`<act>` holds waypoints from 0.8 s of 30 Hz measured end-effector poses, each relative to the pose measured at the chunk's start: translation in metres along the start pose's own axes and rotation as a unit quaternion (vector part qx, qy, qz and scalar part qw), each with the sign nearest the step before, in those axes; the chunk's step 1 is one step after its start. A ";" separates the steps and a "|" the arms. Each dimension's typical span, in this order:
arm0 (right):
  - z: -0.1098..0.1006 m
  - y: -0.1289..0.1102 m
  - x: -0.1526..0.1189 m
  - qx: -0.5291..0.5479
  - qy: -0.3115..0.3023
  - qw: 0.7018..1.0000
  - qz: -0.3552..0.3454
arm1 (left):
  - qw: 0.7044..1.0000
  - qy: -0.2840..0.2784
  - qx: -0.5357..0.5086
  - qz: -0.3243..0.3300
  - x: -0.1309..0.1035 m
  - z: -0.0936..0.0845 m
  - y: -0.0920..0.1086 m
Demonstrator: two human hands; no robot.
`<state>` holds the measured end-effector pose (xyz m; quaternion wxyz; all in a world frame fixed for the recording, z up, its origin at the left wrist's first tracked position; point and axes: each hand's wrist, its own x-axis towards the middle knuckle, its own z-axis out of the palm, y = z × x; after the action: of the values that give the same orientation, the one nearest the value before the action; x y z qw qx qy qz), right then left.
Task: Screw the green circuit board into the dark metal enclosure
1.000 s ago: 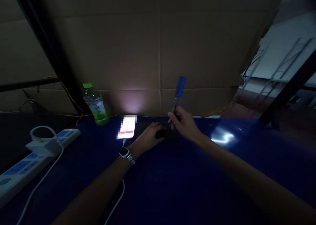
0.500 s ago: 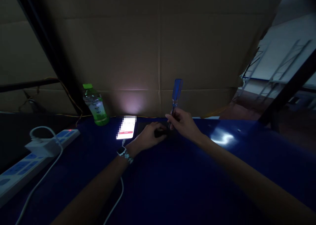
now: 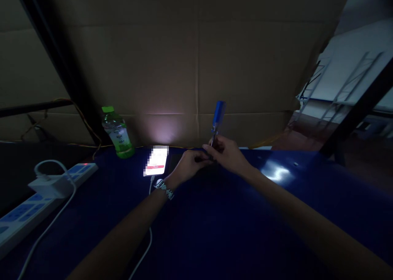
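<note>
My right hand (image 3: 229,152) is closed on the metal shaft of a screwdriver, whose blue handle (image 3: 219,113) points up, tilted slightly to the right. Against its fingertips, near the shaft's lower end, my left hand (image 3: 189,164) is closed, thumb and fingers pinched together; what they hold is too dark and small to make out. A bracelet (image 3: 165,189) circles the left wrist. Beneath the hands lies a dark flat object (image 3: 175,160), hard to tell from the table.
A lit phone (image 3: 157,161) with a white cable lies left of my hands on the blue table (image 3: 230,231). Behind it stands a green-capped bottle (image 3: 118,134). A power strip (image 3: 55,186) is at far left. Cardboard (image 3: 147,67) rises behind the table.
My left hand has moved right and up to meet the right fingertips; its thumb and fingers have come together. The screwdriver handle has shifted slightly left and down.
</note>
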<state>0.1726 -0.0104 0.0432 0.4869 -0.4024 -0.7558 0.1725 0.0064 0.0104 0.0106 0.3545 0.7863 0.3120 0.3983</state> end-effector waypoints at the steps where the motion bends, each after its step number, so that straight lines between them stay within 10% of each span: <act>1: -0.003 -0.002 0.001 0.016 -0.031 0.999 -0.003 | 1.000 -0.005 0.003 0.000 -0.002 0.000 0.000; 6: -0.018 -0.011 0.004 0.085 -0.131 0.987 0.031 | 0.999 -0.032 0.007 0.001 -0.009 -0.003 0.002; 15: 0.001 -0.002 0.001 0.041 0.007 0.999 0.034 | 0.989 0.147 -0.008 0.004 -0.014 0.020 0.003; 24: -0.024 -0.020 0.003 0.065 -0.110 0.991 0.029 | 0.999 0.039 0.020 0.020 -0.014 0.007 0.013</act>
<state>0.1839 -0.0232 0.0689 0.4207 -0.3705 -0.7799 0.2783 0.0081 -0.0094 0.0123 0.3179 0.7831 0.3182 0.4294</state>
